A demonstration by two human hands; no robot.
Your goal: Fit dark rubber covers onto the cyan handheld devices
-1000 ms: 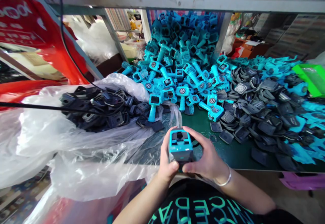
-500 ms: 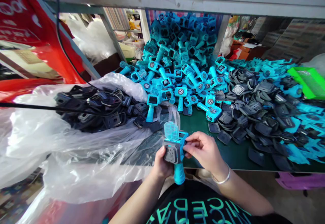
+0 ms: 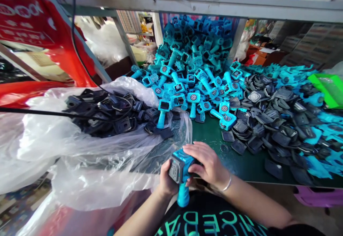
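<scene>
A blue plastic toy gun-shaped piece [image 3: 180, 173] with a grey front plate is upright at the near edge of the green table [image 3: 241, 164], its handle pointing down. My left hand [image 3: 165, 180] is wrapped round its left side and back. My right hand [image 3: 207, 164] lies over the top of the toy, fingers pressed down on it. A silver bangle sits on my right wrist.
A large heap of blue toy pieces [image 3: 193, 61] fills the back of the table. Dark grey plates [image 3: 270, 121] spread over the right side. A clear plastic bag [image 3: 80, 157] holding more dark parts [image 3: 107, 113] lies at left. A metal shelf [image 3: 203, 5] runs overhead.
The translucent blue lid that stood open on the toy half a second ago is now down under my right hand. The toy has also been turned handle-down since one second ago.
</scene>
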